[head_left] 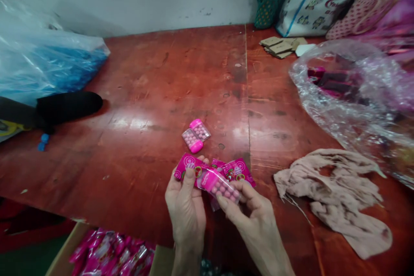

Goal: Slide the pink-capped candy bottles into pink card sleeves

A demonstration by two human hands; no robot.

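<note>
Between finger and thumb, my left hand [187, 200] pinches a small pink printed wrapper [181, 168] with ring patterns. My right hand [250, 213] grips a clear candy box [223, 187] with a pink cap, full of round pink candies. The box's capped end meets the wrapper; whether it is inside the wrapper's mouth I cannot tell. More pink wrappers [241, 170] lie just behind my right fingers, partly hidden. Beyond my hands, two similar candy boxes [196, 136] rest side by side on the table, their caps at opposite ends.
The red-brown table [155, 77] meets a pale wall. At lower left is a cardboard box [163, 261] holding pink packets [110, 254]. A crumpled beige cloth [336, 194] and a clear plastic bag [310, 60] lie right. A blue-filled bag [64, 60] and black object [69, 107] sit left.
</note>
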